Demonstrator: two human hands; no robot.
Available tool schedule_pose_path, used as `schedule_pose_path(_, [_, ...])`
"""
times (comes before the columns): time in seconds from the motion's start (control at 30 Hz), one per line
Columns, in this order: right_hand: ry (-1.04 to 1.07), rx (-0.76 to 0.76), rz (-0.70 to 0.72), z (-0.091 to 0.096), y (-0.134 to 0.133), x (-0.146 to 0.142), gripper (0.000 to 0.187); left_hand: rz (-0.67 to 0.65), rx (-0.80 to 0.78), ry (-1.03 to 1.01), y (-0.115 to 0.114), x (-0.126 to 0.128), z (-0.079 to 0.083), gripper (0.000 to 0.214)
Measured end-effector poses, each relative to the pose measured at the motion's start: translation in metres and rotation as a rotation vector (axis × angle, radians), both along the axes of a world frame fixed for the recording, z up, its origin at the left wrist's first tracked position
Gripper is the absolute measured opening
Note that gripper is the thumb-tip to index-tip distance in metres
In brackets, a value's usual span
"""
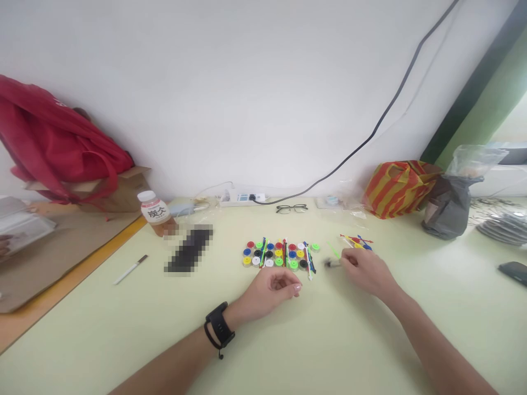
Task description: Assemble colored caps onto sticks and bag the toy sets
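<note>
My left hand rests on the table just in front of the rows of small coloured round pieces. Its fingers curl in toward the thumb, and nothing shows between them. To the right, my right hand is closed, with a blurred small black-and-clear piece at its fingertips. Several round pieces in red, blue, yellow, green, white and black stand in rows. Bundles of thin coloured arrow-shaped sticks lie between them. A green stick and other loose coloured sticks lie behind my right hand, partly hidden.
Behind the pieces lie eyeglasses and a white power strip with a black cable. At left are a drink bottle, a pixelated dark object and a white-and-brown stick. Striped and grey bags stand right.
</note>
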State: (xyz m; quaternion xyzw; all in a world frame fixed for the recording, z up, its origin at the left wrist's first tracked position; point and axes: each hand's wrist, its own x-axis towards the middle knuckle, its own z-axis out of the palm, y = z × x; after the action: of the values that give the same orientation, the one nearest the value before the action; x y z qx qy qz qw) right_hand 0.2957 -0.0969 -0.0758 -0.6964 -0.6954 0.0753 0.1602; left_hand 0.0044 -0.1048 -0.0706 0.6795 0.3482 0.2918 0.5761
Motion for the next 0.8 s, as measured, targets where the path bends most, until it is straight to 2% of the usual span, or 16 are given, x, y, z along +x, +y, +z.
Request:
schedule_pose_path(0.1, [0.048,-0.096,0.206,0.003,-0.007,-0.01,0.026,0.015,0.035,0.029,0.0,0.0,-0.002,0.028])
schedule_pose_path(0.17, [0.084,-0.129,0.292,0.004,-0.012,-0.018,0.025,0.016,0.062,0.058,0.0,-0.001,-0.003,0.029])
schedule_pose_path(0.33, [0.157,-0.081,0.28,0.01,-0.017,-0.026,0.023,-0.025,0.193,0.153,-0.006,-0.003,0.004,0.035])
schedule_pose_path(0.43, [0.228,-0.052,0.265,0.013,-0.017,-0.022,0.02,-0.156,0.323,0.195,-0.012,-0.004,0.009,0.051])
schedule_pose_path(0.47, [0.254,-0.046,0.271,0.013,-0.016,-0.021,0.019,-0.199,0.358,0.196,-0.013,-0.004,0.01,0.052])
schedule_pose_path(0.53, [0.307,-0.034,0.293,0.012,-0.016,-0.021,0.016,-0.241,0.398,0.2,-0.014,-0.003,0.009,0.039])
schedule_pose_path(0.63, [0.409,-0.02,0.318,0.009,-0.017,-0.026,0.015,-0.196,0.386,0.217,-0.013,-0.002,0.005,0.024])
schedule_pose_path(0.8, [0.656,0.062,0.422,0.01,-0.024,-0.043,0.023,0.014,0.172,0.135,-0.007,0.0,-0.003,0.028])
